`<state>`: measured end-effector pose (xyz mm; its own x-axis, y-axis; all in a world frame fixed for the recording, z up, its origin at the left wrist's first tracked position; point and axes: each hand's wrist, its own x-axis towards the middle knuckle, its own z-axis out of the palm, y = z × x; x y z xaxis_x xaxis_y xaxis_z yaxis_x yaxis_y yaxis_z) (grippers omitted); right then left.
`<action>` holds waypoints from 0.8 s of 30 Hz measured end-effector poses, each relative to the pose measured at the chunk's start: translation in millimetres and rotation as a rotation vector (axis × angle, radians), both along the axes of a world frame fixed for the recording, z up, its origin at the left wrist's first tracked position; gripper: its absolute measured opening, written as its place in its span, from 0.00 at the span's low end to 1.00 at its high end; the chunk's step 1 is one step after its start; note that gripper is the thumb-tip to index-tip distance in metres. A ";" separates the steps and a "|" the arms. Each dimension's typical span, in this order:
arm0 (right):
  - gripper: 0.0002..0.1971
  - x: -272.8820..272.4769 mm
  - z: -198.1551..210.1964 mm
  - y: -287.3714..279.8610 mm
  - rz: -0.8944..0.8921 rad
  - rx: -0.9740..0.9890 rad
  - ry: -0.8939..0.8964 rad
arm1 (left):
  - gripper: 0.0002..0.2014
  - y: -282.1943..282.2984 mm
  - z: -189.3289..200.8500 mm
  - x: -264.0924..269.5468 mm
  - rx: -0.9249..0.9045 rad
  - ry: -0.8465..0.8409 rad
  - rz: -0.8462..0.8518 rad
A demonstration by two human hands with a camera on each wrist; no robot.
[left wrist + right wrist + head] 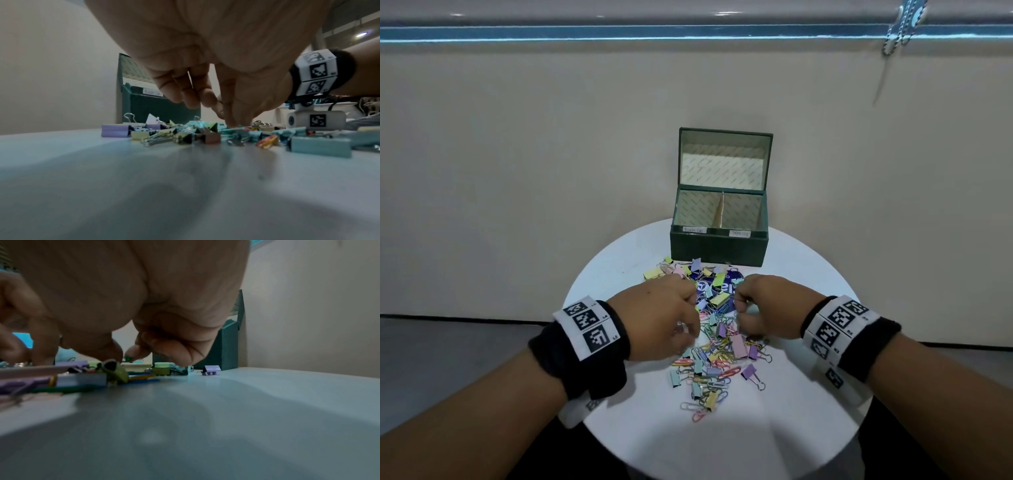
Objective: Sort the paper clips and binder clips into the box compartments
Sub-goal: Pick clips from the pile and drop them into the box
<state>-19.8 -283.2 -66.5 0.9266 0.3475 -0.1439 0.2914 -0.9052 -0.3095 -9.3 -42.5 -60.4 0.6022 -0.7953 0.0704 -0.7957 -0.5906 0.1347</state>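
Observation:
A heap of pastel binder clips and coloured paper clips (717, 346) lies in the middle of the round white table (791, 394). Behind it stands the green box (719, 246), lid up, with two labelled compartments that look empty. My left hand (688, 329) reaches into the heap's left side with fingers curled down. In the left wrist view a thin wire loop shows between the thumb and forefinger of the left hand (218, 105). My right hand (739, 308) is curled over the heap's right side. In the right wrist view the right hand (127, 356) pinches a small green clip.
A blue printed card (726, 287) lies under the far part of the heap. A beige wall rises just behind the box. The table rim curves close on both sides, with grey floor beyond. A lone purple binder clip (210, 369) sits near the box corner.

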 end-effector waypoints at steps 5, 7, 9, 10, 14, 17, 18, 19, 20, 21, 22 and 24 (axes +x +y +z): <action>0.08 -0.5 4.1 0.3 -0.025 0.104 -0.064 | 0.11 -5.0 0.3 -3.3 0.052 0.086 -0.036; 0.06 -0.1 4.2 0.3 -0.039 0.086 -0.064 | 0.09 -7.5 0.4 -4.1 0.076 0.072 -0.056; 0.03 0.0 2.9 -0.5 -0.054 0.062 -0.067 | 0.12 -9.2 -0.2 -4.6 0.095 0.052 -0.039; 0.02 0.2 1.8 -1.1 -0.062 0.061 -0.067 | 0.13 -9.1 -0.2 -4.8 0.087 0.041 -0.024; 0.06 1.6 3.6 -2.0 -0.058 0.085 -0.022 | 0.13 -9.2 0.8 -6.7 0.099 0.047 -0.029; 0.06 2.6 3.8 -2.9 -0.024 0.051 0.019 | 0.14 -12.9 0.8 -7.0 0.134 0.037 -0.054; 0.05 2.9 2.5 -3.7 -0.021 0.010 0.029 | 0.12 -14.3 0.4 -6.9 0.126 0.024 -0.057; 0.07 3.2 1.0 -4.4 -0.021 -0.023 0.036 | 0.11 -15.2 -0.1 -7.2 0.117 0.017 -0.058; 0.11 3.5 -0.5 -4.9 -0.021 -0.046 0.040 | 0.10 -15.7 -0.3 -7.4 0.114 0.017 -0.057; 0.14 3.9 -1.4 -4.6 -0.017 -0.049 0.041 | 0.09 -16.0 -0.8 -7.9 0.114 0.019 -0.054; 0.15 4.2 -1.5 -3.9 -0.016 -0.050 0.040 | 0.08 -15.9 -1.4 -7.6 0.113 0.023 -0.050; 0.14 4.0 -0.1 -2.9 0.000 -0.050 0.027 | 0.06 -14.7 -1.6 -6.1 0.098 0.019 -0.051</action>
